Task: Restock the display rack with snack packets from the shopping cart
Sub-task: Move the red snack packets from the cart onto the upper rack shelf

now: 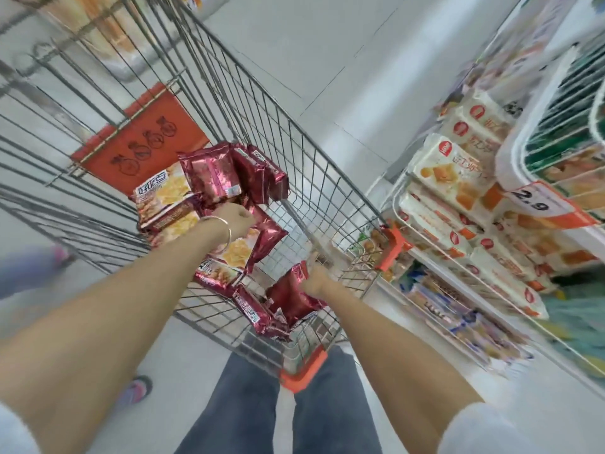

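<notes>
Well, the wire shopping cart (327,198) fills most of what I see, right in front of my legs, and both my arms reach down into it. Off the cart's right side stands the white wire display rack (504,158), its shelves stacked with white-and-orange packets (451,172). At the cart's far end an orange flap (140,142) with printed pictograms hangs against the wire. Inside the cart lies a loose heap of dark red snack packets (209,175), some face up showing crackers, spread from below the flap to the near corner. My left hand (237,217) is down in the middle of that heap, knuckles up and fingers curled under; they are hidden, so I cannot tell whether it has hold of a packet. My right hand (316,281) is at the cart's near right corner, fingers closed on the upper edge of one red packet (291,296) that stands tilted there. On the rack, beyond the cart's right rim, a price tag (533,199) reads 2.9. A thin metal bangle (226,231) circles my left wrist
</notes>
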`<state>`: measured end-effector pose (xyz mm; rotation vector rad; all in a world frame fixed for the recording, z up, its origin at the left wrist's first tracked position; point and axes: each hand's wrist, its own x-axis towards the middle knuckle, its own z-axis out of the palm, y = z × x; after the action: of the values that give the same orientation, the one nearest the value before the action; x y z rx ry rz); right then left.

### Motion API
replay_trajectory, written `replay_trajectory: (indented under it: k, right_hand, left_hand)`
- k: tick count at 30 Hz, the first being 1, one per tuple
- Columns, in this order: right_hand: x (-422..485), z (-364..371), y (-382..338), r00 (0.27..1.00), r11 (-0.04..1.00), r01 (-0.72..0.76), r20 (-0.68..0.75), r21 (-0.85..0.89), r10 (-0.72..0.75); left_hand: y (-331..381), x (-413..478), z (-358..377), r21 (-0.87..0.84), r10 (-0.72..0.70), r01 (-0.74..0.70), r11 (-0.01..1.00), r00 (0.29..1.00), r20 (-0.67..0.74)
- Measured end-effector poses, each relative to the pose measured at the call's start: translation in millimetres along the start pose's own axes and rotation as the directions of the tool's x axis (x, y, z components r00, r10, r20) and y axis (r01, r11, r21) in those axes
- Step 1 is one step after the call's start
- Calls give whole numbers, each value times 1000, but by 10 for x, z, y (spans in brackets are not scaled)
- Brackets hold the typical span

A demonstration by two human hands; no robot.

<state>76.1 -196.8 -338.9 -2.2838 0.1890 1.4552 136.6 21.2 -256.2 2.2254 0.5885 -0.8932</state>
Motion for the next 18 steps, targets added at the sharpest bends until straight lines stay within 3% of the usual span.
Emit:
replay_trajectory:
  k: [3, 7, 13, 15, 18]
  right_hand:
    - [112, 121, -10, 999, 999, -2, 32, -33, 3]
    - [96, 115, -45, 998, 984, 51, -36, -173, -58]
    - [-264, -241, -170, 933, 884, 239, -157, -401, -323]
    - [-418, -447, -152, 824, 766, 339, -221, -546, -522]
    - [-589, -722, -70, 496, 463, 407, -235, -787, -836]
  left_hand:
    - [-124, 26, 43, -7, -37, 37, 999, 999, 5]
    - [-251, 1, -3, 6, -69, 69, 998, 998, 14]
    - [-229, -85, -123, -267, -171, 176, 947, 984, 43]
    - [-177, -111, -150, -382, -206, 211, 900, 977, 55]
    - [-16, -197, -204, -560, -250, 259, 787, 964, 95]
